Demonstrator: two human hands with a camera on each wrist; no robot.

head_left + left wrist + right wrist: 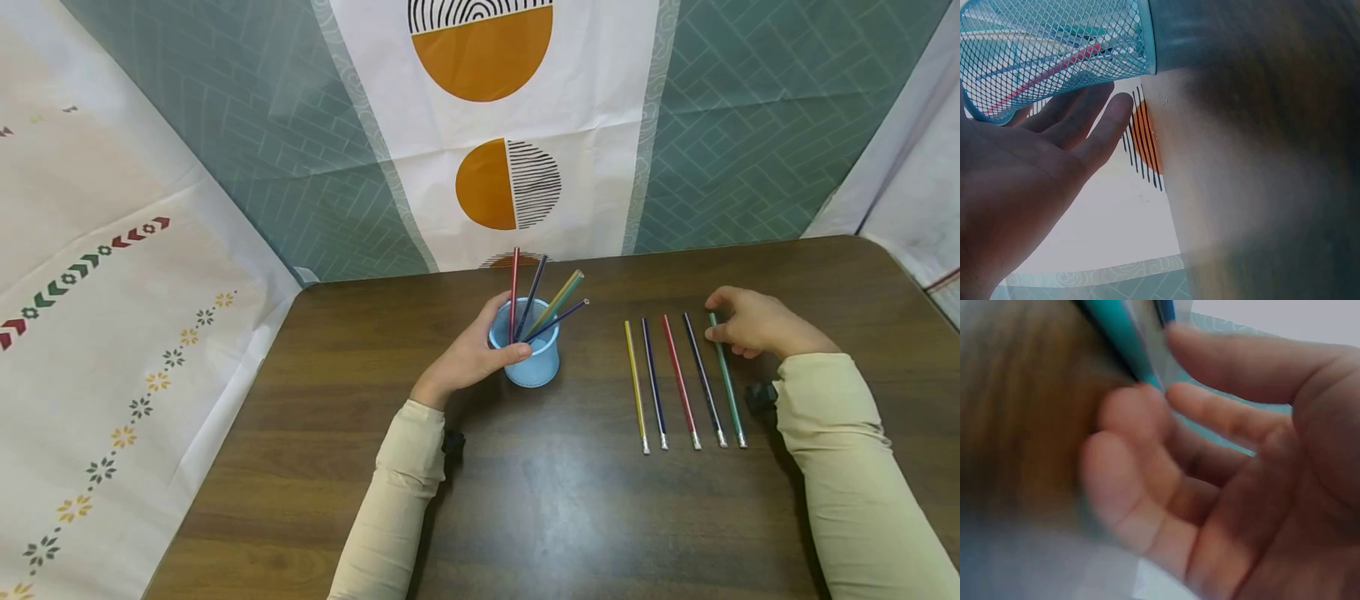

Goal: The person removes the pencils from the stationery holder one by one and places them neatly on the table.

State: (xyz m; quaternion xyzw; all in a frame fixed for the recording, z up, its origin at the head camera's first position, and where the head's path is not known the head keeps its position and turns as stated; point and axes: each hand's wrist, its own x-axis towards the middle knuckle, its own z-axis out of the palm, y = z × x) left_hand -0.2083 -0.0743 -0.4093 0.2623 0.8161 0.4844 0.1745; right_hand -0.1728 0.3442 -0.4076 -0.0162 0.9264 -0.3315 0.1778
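Observation:
My left hand (pixel 474 348) holds a light blue mesh pencil cup (pixel 538 371), thumb at the near side of its rim and fingers behind it. Several pencils lean in the cup, among them a red pencil (pixel 513 287) and a yellow one (pixel 557 298). My right hand (pixel 761 323) is at the far end of a green pencil (pixel 727 383), its thumb and forefinger apart on either side of the tip. In the right wrist view, the fingers (pixel 1129 419) are bent, with the green pencil (pixel 1116 328) running up to them.
Left of the green pencil, a dark blue pencil (pixel 705 383), a red pencil (pixel 681 383), another dark blue pencil (pixel 655 383) and a yellow pencil (pixel 636 383) lie in a row, erasers toward me. Patterned cloth (pixel 375 225) hangs behind the brown table (pixel 525 517).

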